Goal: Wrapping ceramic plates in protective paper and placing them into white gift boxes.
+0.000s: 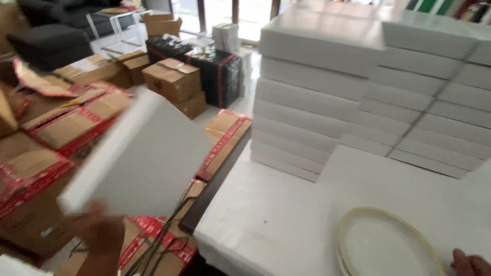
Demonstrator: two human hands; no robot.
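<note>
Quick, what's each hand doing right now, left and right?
Left hand: closed on the flat white box, held up at its lower edge.
Right hand: beside the stacked white plates; grip cannot be told.

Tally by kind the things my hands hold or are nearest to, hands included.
Hands, left hand and right hand: 2
Held by the left hand, white flat box: 1
Beside the right hand, stack of gold-rimmed white plates: 1
Total: 4
</note>
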